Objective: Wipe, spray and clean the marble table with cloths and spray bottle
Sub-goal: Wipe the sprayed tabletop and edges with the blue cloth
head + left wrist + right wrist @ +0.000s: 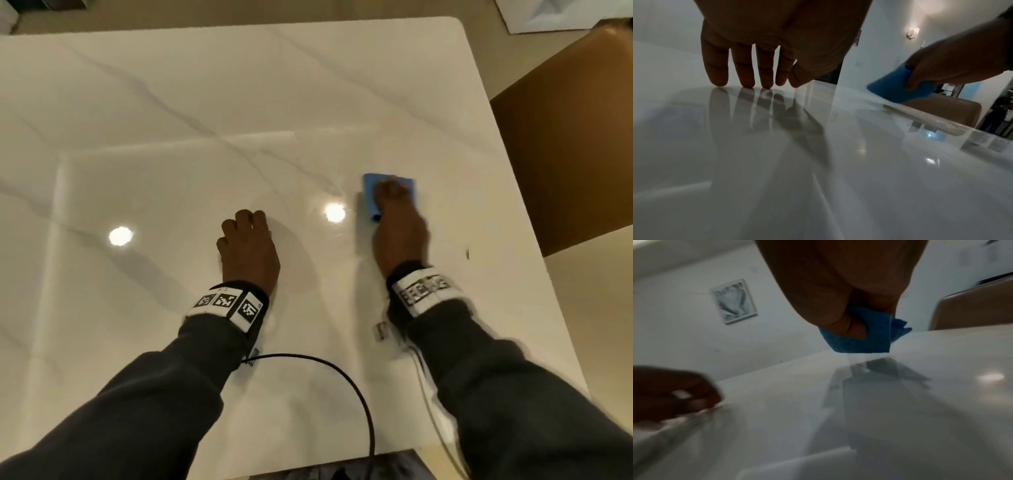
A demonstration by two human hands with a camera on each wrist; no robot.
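Blue cloth (370, 198), long axis pointing away, pinched in right hand (399, 236) grip; left hand (248, 250) fingertips rest spread on table (171, 102).

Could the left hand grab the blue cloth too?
Probably yes. The left hand rests its fingertips on the marble table, holding nothing, and only bare tabletop lies between it and the blue cloth. But the right hand already grips the cloth.

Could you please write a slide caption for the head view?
Right hand presses blue cloth on marble table; left hand rests fingertips beside it.
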